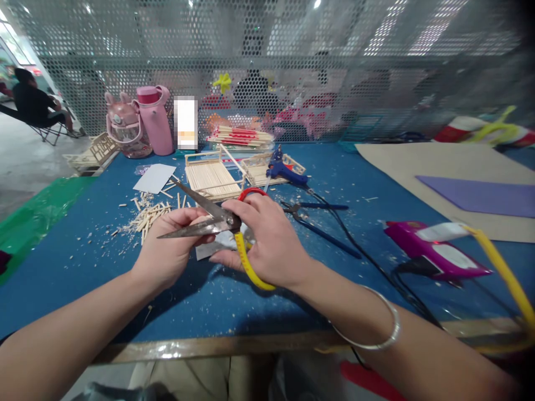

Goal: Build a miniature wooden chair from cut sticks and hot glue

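Observation:
In the middle of the head view, my right hand (276, 239) grips a pair of scissors (229, 221) with one red and one yellow handle. The blades stand apart and point left. My left hand (167, 245) is behind the blades, its fingers pinched together; what they hold, if anything, is hidden. Under the hands lies a pale grey sheet (205, 252), partly covered. A pile of short cut sticks (152, 217) is just beyond my left hand. Farther back sits a tray-like frame of wooden sticks (213, 181).
A blue glue gun (288, 174) and blue-handled pliers (321, 223) lie to the right, a black cable running past them. A purple device (443, 256) sits at the right edge. Pink bottles (159, 125) and bundled sticks (242, 137) stand before the perforated metal screen (292, 33).

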`<state>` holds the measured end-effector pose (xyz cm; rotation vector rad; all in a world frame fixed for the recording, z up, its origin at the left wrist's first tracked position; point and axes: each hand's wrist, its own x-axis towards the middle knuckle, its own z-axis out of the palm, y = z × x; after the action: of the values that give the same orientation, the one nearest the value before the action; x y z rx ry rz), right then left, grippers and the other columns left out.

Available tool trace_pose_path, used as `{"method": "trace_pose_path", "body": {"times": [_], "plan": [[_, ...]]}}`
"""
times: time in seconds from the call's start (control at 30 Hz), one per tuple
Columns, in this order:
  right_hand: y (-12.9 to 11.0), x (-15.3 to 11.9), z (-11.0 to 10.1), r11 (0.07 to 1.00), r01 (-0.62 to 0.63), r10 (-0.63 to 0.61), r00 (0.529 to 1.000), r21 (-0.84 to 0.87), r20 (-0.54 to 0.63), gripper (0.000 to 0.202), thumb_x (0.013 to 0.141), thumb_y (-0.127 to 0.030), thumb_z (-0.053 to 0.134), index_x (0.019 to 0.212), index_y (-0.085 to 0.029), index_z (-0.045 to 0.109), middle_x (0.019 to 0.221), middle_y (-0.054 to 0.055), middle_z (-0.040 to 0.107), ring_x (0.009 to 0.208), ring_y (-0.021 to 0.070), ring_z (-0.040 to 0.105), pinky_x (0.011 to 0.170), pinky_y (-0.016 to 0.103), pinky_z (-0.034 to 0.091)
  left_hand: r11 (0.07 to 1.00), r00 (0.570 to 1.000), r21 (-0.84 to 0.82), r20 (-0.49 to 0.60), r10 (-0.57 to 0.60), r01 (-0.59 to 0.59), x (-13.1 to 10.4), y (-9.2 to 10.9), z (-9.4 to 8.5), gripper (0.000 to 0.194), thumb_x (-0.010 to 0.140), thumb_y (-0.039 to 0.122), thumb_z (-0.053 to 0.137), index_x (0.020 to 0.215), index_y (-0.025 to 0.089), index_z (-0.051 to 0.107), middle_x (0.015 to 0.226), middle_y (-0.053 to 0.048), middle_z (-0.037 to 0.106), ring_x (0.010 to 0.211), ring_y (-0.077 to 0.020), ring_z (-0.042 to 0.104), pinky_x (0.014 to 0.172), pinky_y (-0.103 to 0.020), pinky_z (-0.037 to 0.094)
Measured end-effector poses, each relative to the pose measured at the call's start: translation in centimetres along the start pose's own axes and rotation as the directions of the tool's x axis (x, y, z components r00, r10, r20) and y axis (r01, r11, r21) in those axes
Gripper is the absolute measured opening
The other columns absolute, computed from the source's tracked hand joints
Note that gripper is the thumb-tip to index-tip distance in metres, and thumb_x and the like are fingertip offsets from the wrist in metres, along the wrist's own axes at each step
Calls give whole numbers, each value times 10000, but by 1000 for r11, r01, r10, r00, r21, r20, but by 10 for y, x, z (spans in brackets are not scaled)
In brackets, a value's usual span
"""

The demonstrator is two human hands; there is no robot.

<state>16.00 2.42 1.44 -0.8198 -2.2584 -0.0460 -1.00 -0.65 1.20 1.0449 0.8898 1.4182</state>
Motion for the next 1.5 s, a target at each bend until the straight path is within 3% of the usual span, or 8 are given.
{"method": "trace_pose_path", "body": {"times": [0.47, 0.7, 0.87, 1.03, 1.1, 1.2, 1.33, 1.5], "plan": [[1, 0, -3, 999, 9, -10, 1000, 51, 11, 608, 694, -651, 613, 1043, -153, 595, 829, 53, 531, 742, 183, 491, 677, 320, 433, 1000, 1000, 18, -16, -4, 5, -1, 3, 0, 82, 618, 134, 757, 601, 166, 683, 614, 29, 658, 549, -71, 583, 556, -168, 466], [1, -3, 0, 998, -20, 21, 1000, 64, -12, 626, 700, -663, 596, 1019, -126, 626, 791, 68, 606, 711, 182, 551, 649, 296, 446, 999, 1000, 35, -12, -4, 5, -1, 1, -2, 122, 669, 245, 766, 640, 159, 685, 601, 16, 651, 552, -71, 576, 543, -162, 459], [3, 6, -11, 987, -139, 128, 984, 80, 121, 490, 759, -611, 571, 948, -165, 644, 810, 54, 679, 694, 162, 604, 613, 257, 424, 996, 997, -19, 2, -83, 84, 2, 3, 1, 220, 624, 321, 799, 662, 143, 675, 611, 15, 651, 539, -54, 560, 551, -156, 473], [8, -1, -56, 886, -420, 456, 867, -198, 202, 416, 703, -384, 676, 1052, -184, 570, 620, -5, 608, 518, 147, 542, 482, 240, 369, 980, 980, 24, -18, -198, 199, 5, 3, 4, 155, 690, 257, 739, 713, 128, 657, 621, 19, 635, 514, -41, 549, 532, -153, 471], [11, -18, -77, 861, -441, 505, 799, -252, 327, 354, 710, -232, 603, 1059, -199, 550, 649, -2, 628, 508, 147, 556, 483, 239, 401, 967, 968, 41, -42, -248, 250, 5, 3, 4, 95, 715, 211, 703, 740, 129, 661, 637, 12, 644, 527, -46, 565, 536, -156, 477], [16, -50, -97, 856, -435, 517, 725, -279, 456, 383, 693, -185, 537, 1075, -217, 553, 835, 44, 684, 674, 190, 644, 571, 267, 486, 960, 963, 83, -52, -263, 267, 2, 2, 5, 54, 740, 189, 662, 745, 136, 674, 639, 6, 648, 550, -56, 579, 551, -167, 490], [25, -80, -94, 793, -483, 609, 638, -371, 471, 373, 757, -225, 489, 1116, -159, 570, 965, 112, 699, 825, 240, 675, 647, 316, 527, 960, 980, 196, -24, -198, 199, 0, -1, 5, 83, 717, 221, 676, 757, 158, 711, 621, 4, 647, 556, -72, 574, 550, -186, 492], [32, -69, -75, 761, -379, 623, 653, -526, 431, 376, 851, -229, 452, 1191, -139, 586, 1100, 164, 655, 944, 273, 660, 783, 391, 510, 943, 988, 302, 7, -152, 143, 0, -4, 4, 88, 680, 245, 694, 729, 185, 736, 588, 2, 632, 538, -87, 545, 544, -214, 481]]}}
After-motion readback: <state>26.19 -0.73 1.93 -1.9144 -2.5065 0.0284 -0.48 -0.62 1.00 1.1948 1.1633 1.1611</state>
